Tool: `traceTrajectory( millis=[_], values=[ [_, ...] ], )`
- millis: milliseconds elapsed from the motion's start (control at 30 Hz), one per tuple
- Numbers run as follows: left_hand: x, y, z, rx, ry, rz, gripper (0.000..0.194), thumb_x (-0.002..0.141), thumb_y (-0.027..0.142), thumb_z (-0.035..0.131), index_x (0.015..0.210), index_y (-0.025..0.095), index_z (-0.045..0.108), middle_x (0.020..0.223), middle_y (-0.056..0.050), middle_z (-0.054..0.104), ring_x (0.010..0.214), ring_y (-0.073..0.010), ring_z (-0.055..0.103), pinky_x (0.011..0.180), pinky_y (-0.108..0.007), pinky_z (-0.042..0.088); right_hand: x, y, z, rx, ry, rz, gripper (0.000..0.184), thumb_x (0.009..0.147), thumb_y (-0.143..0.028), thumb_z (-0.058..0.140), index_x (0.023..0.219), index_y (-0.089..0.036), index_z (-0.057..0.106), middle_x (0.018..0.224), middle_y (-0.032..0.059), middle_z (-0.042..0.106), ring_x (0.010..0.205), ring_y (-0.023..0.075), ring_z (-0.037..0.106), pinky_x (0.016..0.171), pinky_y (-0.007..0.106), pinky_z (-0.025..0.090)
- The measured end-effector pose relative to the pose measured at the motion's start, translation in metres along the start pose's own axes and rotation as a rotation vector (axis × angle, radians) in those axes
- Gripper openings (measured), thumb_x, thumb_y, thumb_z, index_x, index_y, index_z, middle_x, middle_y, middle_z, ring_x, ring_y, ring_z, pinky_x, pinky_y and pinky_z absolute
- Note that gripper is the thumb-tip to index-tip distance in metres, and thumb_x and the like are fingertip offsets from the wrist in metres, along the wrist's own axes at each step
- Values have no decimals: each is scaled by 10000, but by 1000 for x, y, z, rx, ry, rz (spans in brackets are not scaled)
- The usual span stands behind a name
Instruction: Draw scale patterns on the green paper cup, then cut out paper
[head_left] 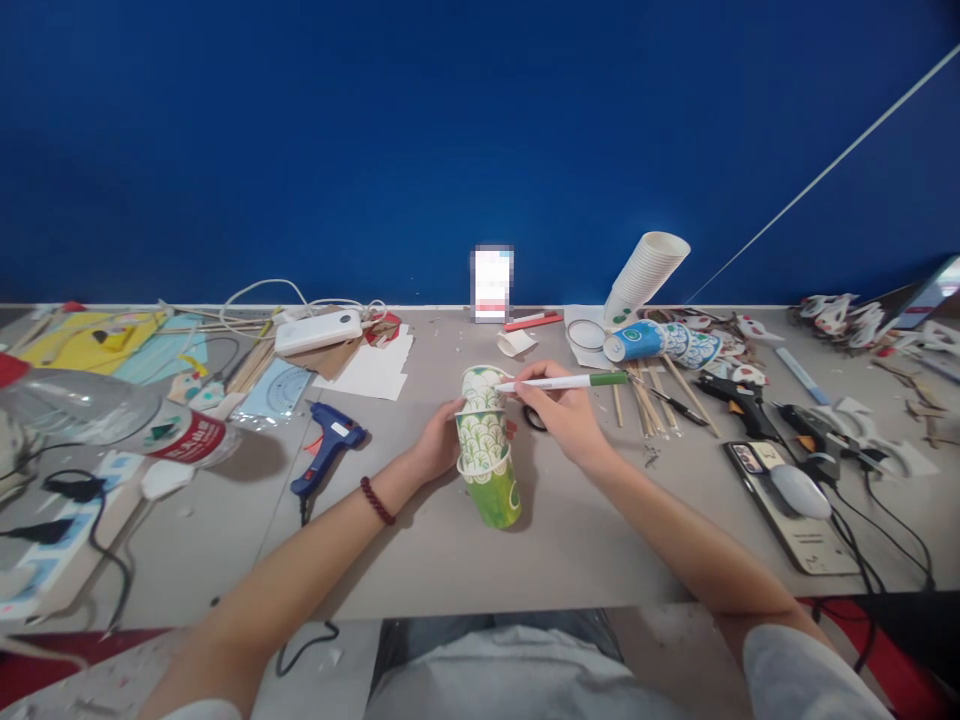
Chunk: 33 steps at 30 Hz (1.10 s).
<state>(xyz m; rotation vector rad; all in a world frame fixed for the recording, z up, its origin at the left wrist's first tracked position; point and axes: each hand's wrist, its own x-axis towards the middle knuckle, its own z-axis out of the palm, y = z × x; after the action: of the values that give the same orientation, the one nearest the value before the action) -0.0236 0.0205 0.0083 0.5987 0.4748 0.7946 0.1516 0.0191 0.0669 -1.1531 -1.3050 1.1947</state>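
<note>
Clock directions are from the cup column. Cup column (484,445) is in the middle of the desk (405,560), in the left hand (435,445). Fingers are clamped on it from the 9 o'clock side, mostly hidden behind. It's patterned paper cups in line, seemingly nested end into mouth; insides not readable. Long axis about 12 to 6, far end leaning slightly toward 11; mouths face 12, solid green base faces 6. Right hand (566,415): fingers pinched on a marker (559,382), axis 3–9, tip toward 9 at the farthest cup, green end toward 3. Contact: can't tell. Other containers: white cup stack (646,278), nested and tilted, at 1–2; blue cups (660,343) on their side at 2; clear bottle (105,408) lying at 9, red cap toward 9, fill level unclear.
</note>
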Motion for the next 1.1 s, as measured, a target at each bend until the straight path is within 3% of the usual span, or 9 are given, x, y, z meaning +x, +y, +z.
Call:
traceTrajectory(
  millis=[200, 400, 633, 1100],
  values=[
    [-1, 3, -4, -107, 42, -86, 552, 747, 452, 446, 1063, 34, 618, 932, -188, 691, 926, -332, 626, 850, -443, 429, 0, -1, 0, -36, 0, -6, 136, 757, -364, 602, 780, -234, 568, 804, -8, 651, 704, 144, 582, 644, 289, 442],
    [1, 4, -3, -158, 182, -84, 475, 769, 382, 459, 1069, 49, 618, 904, -159, 698, 885, -287, 641, 858, -411, 436, 0, -2, 0, -35, -4, -17, 150, 759, -369, 604, 785, -225, 569, 807, 5, 640, 740, 156, 587, 661, 293, 437],
    [-1, 6, 2, -125, 300, -114, 376, 760, 422, 520, 862, 93, 670, 753, -105, 698, 685, -215, 648, 714, -334, 487, -1, -5, 0, -12, 8, -40, 144, 769, -356, 605, 801, -222, 562, 810, -2, 620, 767, 162, 592, 651, 283, 425],
    [1, 0, 0, -30, 232, -20, 328, 685, 380, 639, 856, 101, 663, 748, -87, 703, 662, -203, 642, 667, -307, 476, -3, -3, 3, 12, -95, -30, 127, 768, -332, 607, 797, -221, 553, 808, 14, 653, 814, 174, 629, 713, 300, 474]
  ],
)
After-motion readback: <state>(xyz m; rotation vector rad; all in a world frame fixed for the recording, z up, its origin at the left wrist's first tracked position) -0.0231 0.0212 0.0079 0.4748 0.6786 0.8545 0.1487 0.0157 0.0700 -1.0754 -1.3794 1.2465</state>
